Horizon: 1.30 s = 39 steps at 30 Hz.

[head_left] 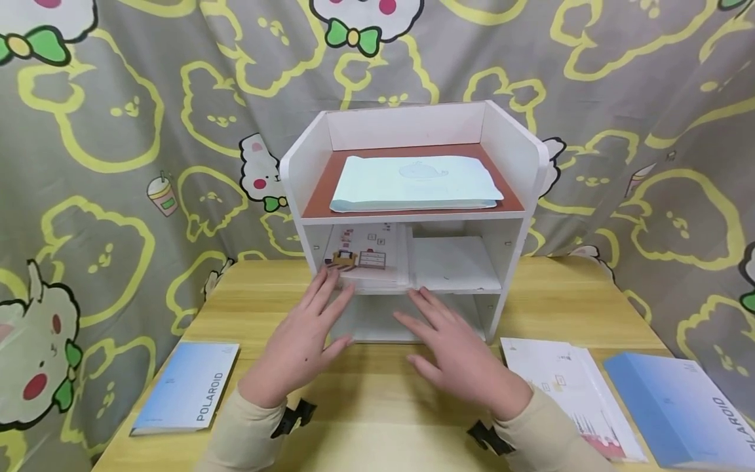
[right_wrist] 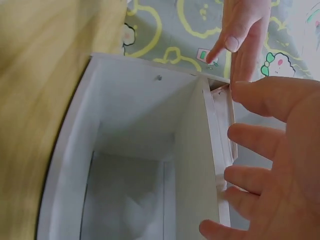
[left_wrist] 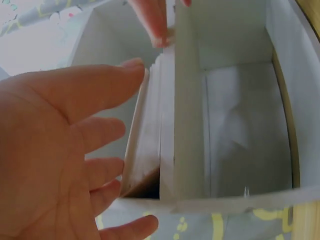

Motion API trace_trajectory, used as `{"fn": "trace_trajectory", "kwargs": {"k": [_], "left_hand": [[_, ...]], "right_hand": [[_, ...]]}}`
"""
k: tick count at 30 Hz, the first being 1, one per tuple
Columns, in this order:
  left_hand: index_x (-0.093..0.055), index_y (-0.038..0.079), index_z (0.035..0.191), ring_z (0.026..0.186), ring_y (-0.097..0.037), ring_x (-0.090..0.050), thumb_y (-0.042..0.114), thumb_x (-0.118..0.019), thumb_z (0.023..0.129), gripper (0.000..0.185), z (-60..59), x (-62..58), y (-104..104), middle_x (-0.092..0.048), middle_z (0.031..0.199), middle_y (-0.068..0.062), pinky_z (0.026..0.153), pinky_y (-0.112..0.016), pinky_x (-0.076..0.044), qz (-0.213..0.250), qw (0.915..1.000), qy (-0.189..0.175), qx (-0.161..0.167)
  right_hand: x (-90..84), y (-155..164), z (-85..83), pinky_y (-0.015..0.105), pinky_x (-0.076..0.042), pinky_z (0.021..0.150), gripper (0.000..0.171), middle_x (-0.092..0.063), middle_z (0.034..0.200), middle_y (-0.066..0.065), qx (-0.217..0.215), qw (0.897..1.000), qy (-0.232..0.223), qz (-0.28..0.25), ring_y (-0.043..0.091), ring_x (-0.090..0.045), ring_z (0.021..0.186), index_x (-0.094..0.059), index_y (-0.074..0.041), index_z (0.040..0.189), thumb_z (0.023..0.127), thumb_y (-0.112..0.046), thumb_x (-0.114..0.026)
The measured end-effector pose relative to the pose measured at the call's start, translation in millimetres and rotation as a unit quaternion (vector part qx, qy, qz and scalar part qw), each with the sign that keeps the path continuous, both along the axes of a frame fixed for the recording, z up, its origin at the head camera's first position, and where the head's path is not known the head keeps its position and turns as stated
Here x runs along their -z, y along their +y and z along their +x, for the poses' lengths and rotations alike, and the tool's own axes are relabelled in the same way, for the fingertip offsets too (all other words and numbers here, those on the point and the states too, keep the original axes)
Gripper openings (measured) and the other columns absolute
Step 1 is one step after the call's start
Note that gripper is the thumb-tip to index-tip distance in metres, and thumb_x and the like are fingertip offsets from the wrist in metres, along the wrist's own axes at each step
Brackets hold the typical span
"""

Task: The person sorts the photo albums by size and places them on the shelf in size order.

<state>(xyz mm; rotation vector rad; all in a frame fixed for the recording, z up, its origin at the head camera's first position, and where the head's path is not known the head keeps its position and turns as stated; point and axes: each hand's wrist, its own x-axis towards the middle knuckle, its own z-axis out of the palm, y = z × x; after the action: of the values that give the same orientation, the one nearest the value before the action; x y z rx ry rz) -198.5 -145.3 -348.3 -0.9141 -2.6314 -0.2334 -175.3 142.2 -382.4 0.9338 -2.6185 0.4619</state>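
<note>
Book [head_left: 377, 259] with a furniture picture on its cover is laid flat on the left half of the middle shelf [head_left: 457, 265], inside a white shelf unit [head_left: 407, 128] that is stood on a wooden table [head_left: 377, 426]. More pale layers are seen along the cover's right side, and in the left wrist view a pale layered edge is shown near the thumb. The left hand [head_left: 303, 337] is held with its fingers spread, its fingertips seen against the book's near left corner; whether the cover is touched cannot be told. The right hand [head_left: 457, 347] is held with its fingers stretched out at the shelf's front edge, right of the book; contact there cannot be told either. Nothing is gripped by either hand. Both forearms are covered by beige sleeves [head_left: 244, 432]. A pale blue pack [head_left: 415, 187] printed with a whale is placed on the top board. On the table's left a thin blue POLAROID book [head_left: 185, 387] is laid; on its right, a white book [head_left: 566, 373] is set beside a thick blue POLAROID book [head_left: 684, 406].
</note>
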Motion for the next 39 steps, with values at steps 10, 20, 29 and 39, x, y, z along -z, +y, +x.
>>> {"fn": "trace_trajectory", "kwargs": {"k": [10, 20, 29, 39], "left_hand": [[-0.029, 0.015, 0.161, 0.153, -0.035, -0.012, 0.038, -0.074, 0.093, 0.085, 15.6, 1.4, -30.9, -0.011, 0.168, -0.012, 0.115, -0.056, -0.031, -0.004, 0.9986, -0.053, -0.005], [-0.032, 0.015, 0.160, 0.146, -0.038, -0.031, 0.043, -0.073, 0.093, 0.084, 11.6, 25.0, -27.3, -0.028, 0.163, -0.016, 0.112, -0.056, -0.036, 0.004, 0.9959, -0.091, 0.004], [-0.030, 0.021, 0.161, 0.138, -0.032, -0.046, 0.046, -0.066, 0.097, 0.078, 7.7, 46.5, -28.9, -0.039, 0.158, -0.012, 0.108, -0.052, -0.042, 0.009, 0.9748, -0.222, -0.019], [-0.042, 0.006, 0.154, 0.138, -0.035, -0.046, 0.048, -0.061, 0.099, 0.072, -3.1, 62.0, -17.7, -0.049, 0.151, -0.015, 0.113, -0.053, -0.036, 0.008, 0.9439, -0.330, -0.004]], "right_hand": [[23.8, 28.1, 21.0, 0.058, -0.040, 0.108, 0.072, -0.038, 0.156, 0.023, 0.011, 0.992, -0.120, 0.027, 0.042, -0.045, 0.137, -0.042, -0.015, 0.156, 0.095, -0.042, -0.070], [20.7, 111.5, 23.0, 0.067, -0.047, 0.092, 0.069, -0.049, 0.143, 0.031, 0.127, 0.977, -0.158, 0.063, 0.052, -0.052, 0.124, -0.053, -0.007, 0.146, 0.091, -0.044, -0.073], [37.8, 204.6, 27.4, 0.074, -0.043, 0.087, 0.099, -0.043, 0.134, 0.049, 0.176, 0.928, -0.314, 0.096, 0.068, -0.044, 0.118, -0.045, 0.003, 0.148, 0.077, -0.056, -0.081], [45.7, 191.7, 30.3, 0.071, -0.045, 0.087, 0.105, -0.050, 0.126, 0.047, 0.175, 0.923, -0.319, 0.123, 0.062, -0.052, 0.113, -0.045, 0.004, 0.149, 0.076, -0.065, -0.078]]}}
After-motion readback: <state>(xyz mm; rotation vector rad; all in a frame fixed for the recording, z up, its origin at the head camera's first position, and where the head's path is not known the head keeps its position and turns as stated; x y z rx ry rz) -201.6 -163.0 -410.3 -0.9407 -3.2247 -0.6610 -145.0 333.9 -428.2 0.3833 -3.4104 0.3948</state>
